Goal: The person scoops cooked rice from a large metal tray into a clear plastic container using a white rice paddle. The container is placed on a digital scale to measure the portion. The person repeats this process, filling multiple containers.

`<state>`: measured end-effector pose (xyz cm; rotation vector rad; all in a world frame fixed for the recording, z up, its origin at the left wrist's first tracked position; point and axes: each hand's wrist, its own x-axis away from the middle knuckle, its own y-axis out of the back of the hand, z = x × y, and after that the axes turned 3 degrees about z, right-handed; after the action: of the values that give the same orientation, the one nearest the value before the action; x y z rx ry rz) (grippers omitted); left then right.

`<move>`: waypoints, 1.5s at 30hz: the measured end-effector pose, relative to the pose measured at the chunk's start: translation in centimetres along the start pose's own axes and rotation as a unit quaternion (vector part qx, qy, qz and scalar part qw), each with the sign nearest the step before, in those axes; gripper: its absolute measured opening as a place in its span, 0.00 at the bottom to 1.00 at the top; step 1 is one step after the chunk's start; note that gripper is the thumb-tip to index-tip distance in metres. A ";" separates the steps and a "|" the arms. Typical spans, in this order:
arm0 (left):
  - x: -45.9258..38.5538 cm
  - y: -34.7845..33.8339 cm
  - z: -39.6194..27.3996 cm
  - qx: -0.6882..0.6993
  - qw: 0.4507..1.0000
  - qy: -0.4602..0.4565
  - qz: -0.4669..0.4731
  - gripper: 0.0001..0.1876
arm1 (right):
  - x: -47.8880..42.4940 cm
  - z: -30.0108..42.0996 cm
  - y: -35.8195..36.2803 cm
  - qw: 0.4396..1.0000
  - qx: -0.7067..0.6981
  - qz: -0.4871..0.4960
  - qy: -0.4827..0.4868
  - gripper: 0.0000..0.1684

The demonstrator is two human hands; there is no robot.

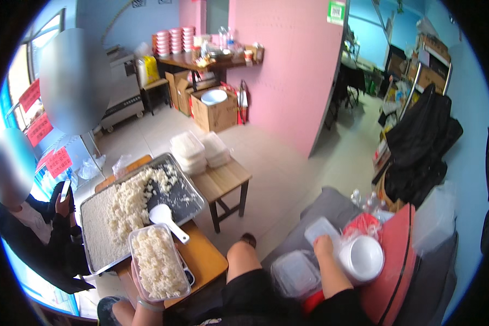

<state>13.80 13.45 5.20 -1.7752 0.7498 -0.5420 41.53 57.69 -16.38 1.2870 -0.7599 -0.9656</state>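
My left hand (pixel 137 281) holds a clear plastic container heaped with cooked white rice (pixel 159 263) from below, over the corner of an orange wooden table (pixel 210 254). Beside it a large metal tray (pixel 187 191) holds a spread of rice (pixel 126 203). A white rice paddle (pixel 161 214) lies at the tray's near edge, its handle past the rim. On my right, my right hand (pixel 324 245) grips a flat translucent plastic lid or container (pixel 321 230) above a grey-covered seat. Bagged clear plastic containers (pixel 295 273) and stacked white foam bowls (pixel 362 258) lie on either side of my right forearm.
Filled lidded containers (pixel 187 148) stand stacked on a small wooden table (pixel 232 175) beyond the tray. At the left a person in black (pixel 57 236) holds a phone. A red board (pixel 395 261) lies at the right. Cardboard boxes (pixel 214 114) stand by the pink wall.
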 end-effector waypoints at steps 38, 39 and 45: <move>1.4 1.1 -0.9 -0.075 0.997 -0.030 0.019 0.30 | 18.4 35.8 16.9 0.396 -0.802 0.419 0.155 0.19; 1.6 1.3 -0.8 -0.080 0.996 -0.032 0.012 0.30 | 18.7 35.6 17.0 0.383 -0.805 0.433 0.136 0.19; 0.8 1.9 -2.1 -0.081 0.996 -0.016 0.044 0.31 | 20.3 35.3 20.0 0.478 -0.735 0.479 0.038 0.23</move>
<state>12.51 11.09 4.01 -1.8851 0.8655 -0.4032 21.85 24.56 7.46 -0.6912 -0.1928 -0.2514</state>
